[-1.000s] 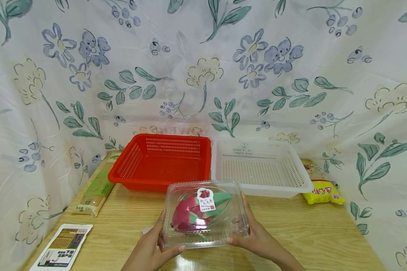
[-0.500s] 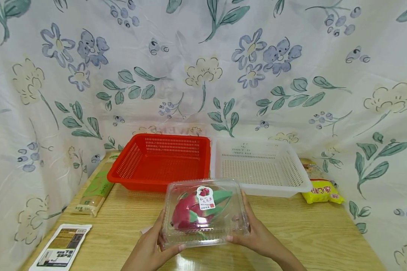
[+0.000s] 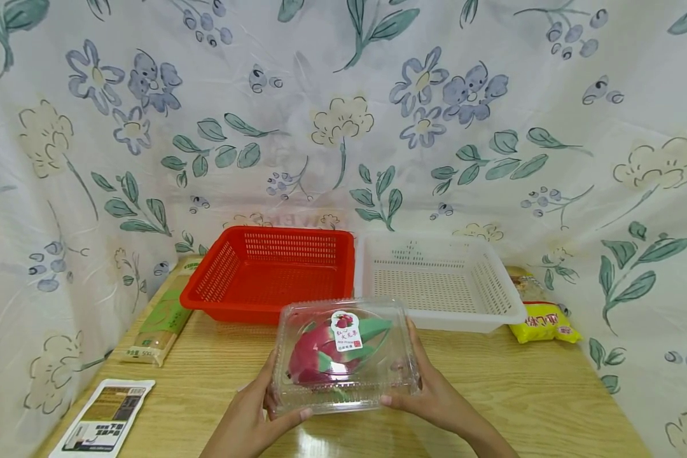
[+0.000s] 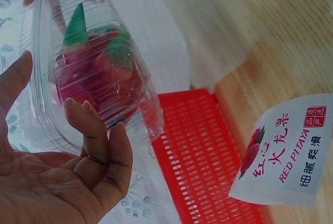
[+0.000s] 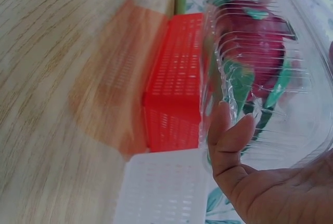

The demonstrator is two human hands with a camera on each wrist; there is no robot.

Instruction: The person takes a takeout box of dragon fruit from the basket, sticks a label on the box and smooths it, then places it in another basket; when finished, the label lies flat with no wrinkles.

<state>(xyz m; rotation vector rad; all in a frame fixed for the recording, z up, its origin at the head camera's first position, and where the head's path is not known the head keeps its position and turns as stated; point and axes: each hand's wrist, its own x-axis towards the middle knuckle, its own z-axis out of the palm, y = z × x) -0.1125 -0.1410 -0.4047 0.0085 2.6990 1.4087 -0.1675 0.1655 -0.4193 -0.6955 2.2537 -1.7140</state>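
A clear plastic clamshell box [image 3: 378, 375] is held up over the table by both hands. Inside lies a red dragon fruit [image 3: 312, 356] with green tips, and a white sticker [image 3: 346, 331] shows on the lid. My left hand [image 3: 257, 407] grips the box's left end, thumb along the near edge. At the opposite end, my right hand [image 3: 435, 394] holds it the same way. Curled fingers [image 4: 91, 125] support the underside in the left wrist view, as do fingers [image 5: 229, 141] in the right wrist view. Below is a loose white "RED PITAYA" label [image 4: 286, 151].
Behind the box stand a red basket [image 3: 269, 315] and a white basket [image 3: 458, 322], side by side. A green-labelled long packet [image 3: 163, 321] and a white pouch [image 3: 103, 416] lie at left. A yellow bag [image 3: 544, 324] sits at right. A floral curtain [image 3: 343, 127] hangs behind.
Both hands have raised the box slightly, and it now overlaps the front of the red basket a little more in the head view. The grip looks the same.
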